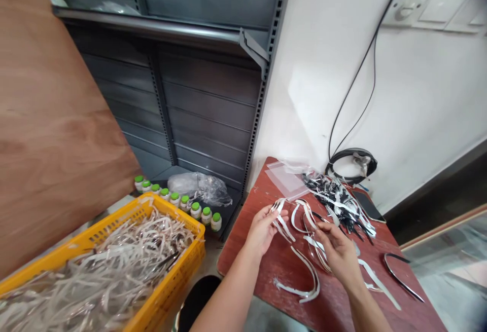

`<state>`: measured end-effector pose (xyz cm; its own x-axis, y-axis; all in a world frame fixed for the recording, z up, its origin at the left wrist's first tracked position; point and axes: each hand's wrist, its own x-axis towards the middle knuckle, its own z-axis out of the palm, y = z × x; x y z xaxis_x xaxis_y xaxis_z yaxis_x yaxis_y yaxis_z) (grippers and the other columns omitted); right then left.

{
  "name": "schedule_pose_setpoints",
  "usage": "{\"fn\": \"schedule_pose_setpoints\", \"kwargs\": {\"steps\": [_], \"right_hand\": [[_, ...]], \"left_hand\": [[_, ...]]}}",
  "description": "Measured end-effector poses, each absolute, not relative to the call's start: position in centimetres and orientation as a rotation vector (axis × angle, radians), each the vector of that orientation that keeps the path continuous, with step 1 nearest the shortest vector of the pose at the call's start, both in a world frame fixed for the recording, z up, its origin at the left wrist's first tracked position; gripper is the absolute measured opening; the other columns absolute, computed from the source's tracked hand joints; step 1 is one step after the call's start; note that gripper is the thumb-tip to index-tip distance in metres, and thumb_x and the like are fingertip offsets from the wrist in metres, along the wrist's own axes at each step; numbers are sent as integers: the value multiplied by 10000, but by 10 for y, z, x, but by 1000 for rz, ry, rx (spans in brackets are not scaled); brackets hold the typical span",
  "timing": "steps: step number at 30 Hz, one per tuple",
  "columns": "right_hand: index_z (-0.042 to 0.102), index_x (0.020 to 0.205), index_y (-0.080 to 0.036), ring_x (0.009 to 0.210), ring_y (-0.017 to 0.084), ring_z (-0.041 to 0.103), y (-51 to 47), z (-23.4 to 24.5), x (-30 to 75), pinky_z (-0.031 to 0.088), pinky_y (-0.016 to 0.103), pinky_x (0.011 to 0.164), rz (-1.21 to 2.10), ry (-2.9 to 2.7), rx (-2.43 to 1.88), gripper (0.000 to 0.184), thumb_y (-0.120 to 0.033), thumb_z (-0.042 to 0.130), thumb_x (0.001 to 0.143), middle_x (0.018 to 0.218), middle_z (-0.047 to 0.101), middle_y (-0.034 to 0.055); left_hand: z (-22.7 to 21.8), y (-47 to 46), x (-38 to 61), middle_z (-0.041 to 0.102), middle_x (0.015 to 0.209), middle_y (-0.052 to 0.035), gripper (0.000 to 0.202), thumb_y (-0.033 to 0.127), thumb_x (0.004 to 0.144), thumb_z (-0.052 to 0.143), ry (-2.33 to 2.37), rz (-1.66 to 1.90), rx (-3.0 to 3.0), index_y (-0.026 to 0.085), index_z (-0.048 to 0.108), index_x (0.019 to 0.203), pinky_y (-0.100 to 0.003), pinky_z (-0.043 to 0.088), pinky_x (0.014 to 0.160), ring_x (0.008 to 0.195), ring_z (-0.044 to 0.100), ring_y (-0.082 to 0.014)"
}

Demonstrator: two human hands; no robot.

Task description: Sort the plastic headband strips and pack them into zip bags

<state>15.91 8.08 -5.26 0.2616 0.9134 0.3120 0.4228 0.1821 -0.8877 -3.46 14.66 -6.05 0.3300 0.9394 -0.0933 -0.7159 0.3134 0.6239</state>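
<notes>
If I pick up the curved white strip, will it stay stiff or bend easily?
The curved white strip looks thin, so it probably flexes easily. It holds its curve on the red table, so it seems springy, not limp. Its glossy surface may slip.

No words, numbers or brand marks can be read anywhere in this view. The small white bottles (196, 211) with green caps stand in a row, but nothing legible shows on their sides; any marking is too small to tell. The wall switch plate (409, 7) at the upper right likewise shows no readable lettering or numbers.
</notes>
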Motion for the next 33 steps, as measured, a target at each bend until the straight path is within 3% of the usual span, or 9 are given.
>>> {"fn": "schedule_pose_setpoints", "kwargs": {"steps": [6, 11, 17, 22, 27, 30, 33], "right_hand": [[639, 863, -220, 742, 177, 567, 71, -27, 165, 454, 281, 704, 955, -1092, -1179, 246, -443, 659, 764, 810, 614, 24], [624, 774, -193, 645, 156, 522, 91, -14, 159, 423, 255, 613, 1184, -1196, -1160, 244, -434, 660, 761, 715, 563, 16], [605, 791, -177, 652, 154, 524, 128, -27, 161, 412, 251, 605, 1037, -1410, -1273, 331, -506, 579, 806, 749, 601, 27], [621, 843, -171, 624, 145, 526, 139, -37, 161, 405, 243, 573, 931, -1456, -1290, 358, -523, 567, 806, 743, 614, 23], [644, 861, -186, 783, 186, 594, 140, -35, 155, 456, 286, 735, 840, -1544, -1310, 343, -507, 527, 832, 835, 657, 42], [650, 967, -193, 935, 221, 579, 138, -28, 166, 433, 327, 848, 699, -1552, -1381, 367, -508, 558, 800, 981, 653, 68], [629, 1033, -190, 974, 231, 560, 126, -21, 192, 423, 329, 847, 510, -1477, -1512, 404, -512, 532, 809, 1044, 638, 78]], "left_hand": [[-62, 150, -35, 713, 890, -107, 277, 285, 749, 673, 490, 1153, 541, 139, 600, 971, -263, 487, 727, 818, 672, -190], [-58, 147, -33, 707, 794, -91, 258, 248, 721, 693, 439, 1004, 596, 122, 619, 934, -268, 499, 646, 669, 660, -166], [-56, 144, -33, 700, 796, -114, 306, 235, 727, 681, 366, 848, 648, 99, 622, 995, -297, 514, 691, 687, 661, -174], [-59, 144, -34, 703, 798, -116, 266, 277, 751, 664, 375, 822, 647, 109, 622, 953, -262, 513, 633, 653, 654, -153], [-59, 143, -34, 701, 761, -125, 283, 248, 678, 735, 399, 824, 655, 89, 626, 884, -261, 508, 588, 595, 639, -153], [-59, 146, -34, 698, 732, -102, 278, 236, 660, 750, 435, 907, 638, 95, 623, 863, -244, 498, 581, 583, 628, -141], [-61, 152, -34, 703, 744, -69, 257, 230, 681, 735, 482, 1015, 589, 122, 617, 882, -218, 491, 594, 601, 625, -117]]}}
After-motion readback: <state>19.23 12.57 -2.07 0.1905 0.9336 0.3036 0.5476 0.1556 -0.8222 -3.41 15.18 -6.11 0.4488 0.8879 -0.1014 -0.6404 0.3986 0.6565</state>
